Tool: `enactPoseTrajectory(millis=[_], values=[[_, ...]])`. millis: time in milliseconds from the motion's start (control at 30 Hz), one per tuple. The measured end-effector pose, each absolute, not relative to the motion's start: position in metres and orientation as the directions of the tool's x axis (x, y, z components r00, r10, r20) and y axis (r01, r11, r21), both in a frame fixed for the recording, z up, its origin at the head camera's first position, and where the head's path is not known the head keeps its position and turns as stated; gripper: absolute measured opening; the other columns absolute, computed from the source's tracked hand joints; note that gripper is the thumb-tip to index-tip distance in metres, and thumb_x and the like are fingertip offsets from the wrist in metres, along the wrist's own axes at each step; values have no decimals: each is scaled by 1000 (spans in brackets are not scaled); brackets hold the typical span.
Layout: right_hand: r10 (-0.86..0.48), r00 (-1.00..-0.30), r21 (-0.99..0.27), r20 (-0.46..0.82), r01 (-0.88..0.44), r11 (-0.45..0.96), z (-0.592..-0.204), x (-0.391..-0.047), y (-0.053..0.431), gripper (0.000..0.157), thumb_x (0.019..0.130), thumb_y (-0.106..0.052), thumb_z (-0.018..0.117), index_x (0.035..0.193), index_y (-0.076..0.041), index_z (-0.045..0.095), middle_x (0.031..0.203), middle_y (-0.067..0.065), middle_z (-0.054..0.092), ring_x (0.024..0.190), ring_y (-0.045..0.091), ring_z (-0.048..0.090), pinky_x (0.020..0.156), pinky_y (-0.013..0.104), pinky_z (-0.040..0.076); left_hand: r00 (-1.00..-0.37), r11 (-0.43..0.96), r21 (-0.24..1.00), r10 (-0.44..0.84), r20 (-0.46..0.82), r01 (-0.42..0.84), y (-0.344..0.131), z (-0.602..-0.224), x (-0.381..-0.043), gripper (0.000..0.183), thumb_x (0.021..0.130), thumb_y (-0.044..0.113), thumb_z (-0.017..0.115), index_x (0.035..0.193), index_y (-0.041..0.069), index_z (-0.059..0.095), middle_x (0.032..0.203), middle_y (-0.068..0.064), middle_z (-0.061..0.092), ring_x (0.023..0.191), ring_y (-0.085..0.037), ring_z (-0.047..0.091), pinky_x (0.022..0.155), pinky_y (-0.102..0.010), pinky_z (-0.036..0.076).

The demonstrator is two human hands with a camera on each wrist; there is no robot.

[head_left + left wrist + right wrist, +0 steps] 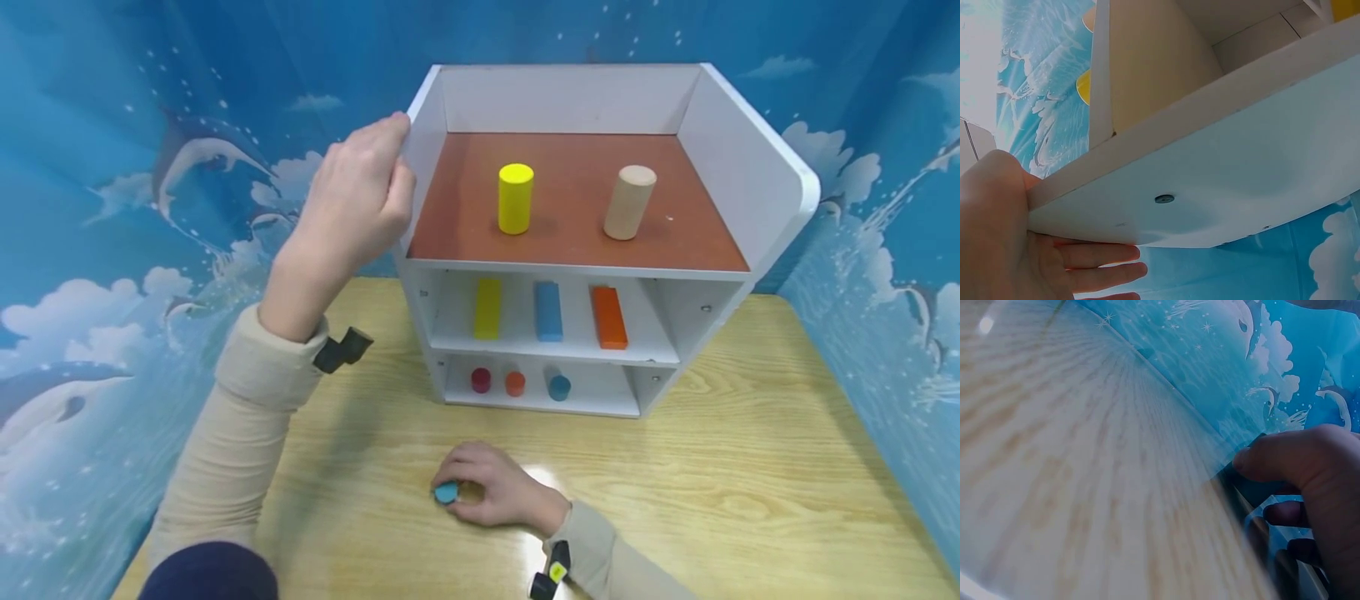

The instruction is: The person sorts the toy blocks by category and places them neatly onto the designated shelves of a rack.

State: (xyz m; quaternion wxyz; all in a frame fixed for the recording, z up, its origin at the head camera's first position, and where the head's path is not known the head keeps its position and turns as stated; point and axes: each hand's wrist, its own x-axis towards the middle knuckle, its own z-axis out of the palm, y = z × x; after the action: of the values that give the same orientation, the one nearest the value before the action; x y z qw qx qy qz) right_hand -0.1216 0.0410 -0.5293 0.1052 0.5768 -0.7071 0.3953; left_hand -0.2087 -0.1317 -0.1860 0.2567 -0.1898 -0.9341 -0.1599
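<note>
A white toy shelf unit point(573, 98) with a brown top stands on the table. My left hand point(352, 196) grips the upper edge of its left side panel; in the left wrist view the panel point(1229, 169) lies between the thumb and the extended fingers point(1100, 256). In front of the shelf, low over the table, my right hand point(498, 487) pinches a small blue cylinder point(446, 493) between thumb and fingers. The right wrist view shows this cylinder point(1257, 484) dark and partly hidden by the thumb.
On top stand a yellow cylinder point(515, 200) and a plain wooden one point(630, 202). The middle shelf holds yellow point(487, 308), blue point(548, 311) and orange point(609, 317) blocks. Below are red point(481, 380), orange point(514, 383) and blue point(558, 387) short cylinders. Ocean-print cloth point(870, 250) surrounds the table point(720, 483).
</note>
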Motion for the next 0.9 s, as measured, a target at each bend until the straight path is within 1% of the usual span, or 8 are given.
enactPoseTrajectory(millis=[133, 300, 433, 567, 733, 900], values=[[-734, -312, -452, 604, -892, 8, -530, -121, 42, 29, 75, -20, 72, 103, -17, 64, 100, -10, 61, 94, -1, 54, 88, 13, 41, -794, 876, 197, 277, 542, 440, -131, -186, -209, 50, 97, 20, 30, 144, 7, 36, 147, -8, 37, 123, -31, 49, 99, -46, 42], [-713, -301, -450, 633, -893, -22, -529, -121, 41, 24, 75, -17, 73, 96, -18, 61, 93, -11, 60, 88, -2, 54, 85, 12, 42, -799, 879, 200, 272, 535, 433, -131, -185, -209, 49, 97, 20, 30, 145, 7, 36, 147, -9, 38, 127, -29, 45, 100, -46, 41], [-686, -295, -442, 665, -896, -43, -528, -121, 41, 24, 74, -14, 73, 94, -17, 61, 93, -10, 60, 88, -1, 54, 84, 13, 43, -804, 881, 202, 268, 531, 428, -131, -185, -208, 50, 98, 21, 30, 145, 7, 36, 147, -9, 37, 129, -28, 42, 102, -46, 39], [-645, -290, -427, 707, -902, -62, -525, -122, 41, 26, 72, -12, 74, 95, -14, 62, 94, -8, 61, 87, 0, 56, 82, 13, 45, -807, 881, 205, 267, 526, 425, -131, -184, -208, 50, 98, 21, 30, 145, 7, 35, 147, -9, 36, 130, -27, 41, 103, -46, 38], [-582, -315, -405, 750, -914, -27, -523, -126, 47, 29, 70, -10, 77, 96, -11, 63, 94, -4, 62, 86, 2, 57, 81, 13, 46, -808, 880, 208, 268, 525, 428, -132, -184, -209, 50, 98, 21, 29, 145, 7, 35, 148, -8, 36, 131, -27, 41, 104, -46, 37], [-492, -361, -395, 792, -918, 38, -524, -131, 58, 29, 70, -8, 76, 96, -7, 63, 96, 1, 63, 87, 8, 60, 81, 18, 49, -807, 878, 211, 269, 527, 430, -132, -185, -210, 50, 98, 21, 29, 145, 7, 35, 148, -8, 36, 131, -27, 41, 103, -46, 37]])
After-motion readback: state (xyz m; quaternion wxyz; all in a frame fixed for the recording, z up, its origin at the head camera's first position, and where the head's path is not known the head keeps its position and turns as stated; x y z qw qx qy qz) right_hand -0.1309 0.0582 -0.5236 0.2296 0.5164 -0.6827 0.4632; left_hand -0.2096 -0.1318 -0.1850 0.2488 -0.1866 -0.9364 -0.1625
